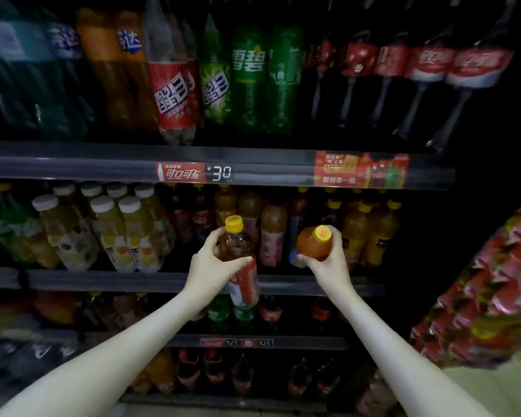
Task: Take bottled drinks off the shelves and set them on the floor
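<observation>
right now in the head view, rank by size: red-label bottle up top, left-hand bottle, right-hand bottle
1. red-label bottle
2. left-hand bottle
3. right-hand bottle, tipped toward the camera, so its place is unsure

- Left forearm [109, 350] – bare, reaching up from the lower left corner, nearly straight, wrist unbent.
- Left hand [206, 266] – its digits are curled round the upper part of a red-labelled bottle [243, 284], gripping it from the left. One digit lies across the near side, and the others wrap up by the neck.
- Right forearm [394, 347] – bare, rising from the lower right and angled inward, so the two arms converge.
- Right hand [331, 263] – it cups an amber bottle [312, 246] from the right and below. Its fingers curl over the top by the cap, with the thumb beneath.
- The hands are level with each other and apart.
</observation>
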The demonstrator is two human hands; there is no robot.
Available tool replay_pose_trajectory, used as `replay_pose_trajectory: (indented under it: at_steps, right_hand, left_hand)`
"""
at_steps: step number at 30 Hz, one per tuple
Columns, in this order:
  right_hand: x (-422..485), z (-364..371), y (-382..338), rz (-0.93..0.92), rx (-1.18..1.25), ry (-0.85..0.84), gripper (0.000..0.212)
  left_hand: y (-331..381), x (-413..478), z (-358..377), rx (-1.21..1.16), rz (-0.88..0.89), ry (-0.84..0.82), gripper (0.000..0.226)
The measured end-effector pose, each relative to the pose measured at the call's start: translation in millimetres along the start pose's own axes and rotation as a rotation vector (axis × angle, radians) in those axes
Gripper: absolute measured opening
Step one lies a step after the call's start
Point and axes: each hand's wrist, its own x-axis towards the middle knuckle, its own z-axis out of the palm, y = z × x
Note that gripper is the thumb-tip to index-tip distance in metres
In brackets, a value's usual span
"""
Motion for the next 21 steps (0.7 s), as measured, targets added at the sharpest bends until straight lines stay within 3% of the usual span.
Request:
replay_pose_trajectory:
  at_steps: [7, 13, 16, 19, 21]
  right_hand:
    - [33.7, 27.3, 13.3, 0.002, -0.158, 0.01, 0.069]
    - [50.7, 29.1, -1.8, -0.003, -0.547, 0.147, 0.081]
    - [50.4, 31.7, -4.2, 0.005, -0.582, 0.16, 0.087]
    - [36.8, 40.3, -4.5, -0.088, -0.58, 0.232, 0.075]
    - [23.5, 54.3, -11.1, -0.165, -0.468, 0.105, 0.069]
  left_hand:
    - [-4.6, 11.0, -3.2, -0.016, -0.057, 0.058, 0.076]
    - [-3.1, 17.7, -12.4, -0.028, -0.076, 0.086, 0.07]
    - [-5.1, 18.4, -14.7, -0.066, -0.087, 0.103, 0.068]
    - [-8.7, 18.0, -19.3, -0.062, -0.073, 0.093, 0.065]
    - [-8.6, 17.1, -24.5, -0.038, -0.046, 0.076, 0.065]
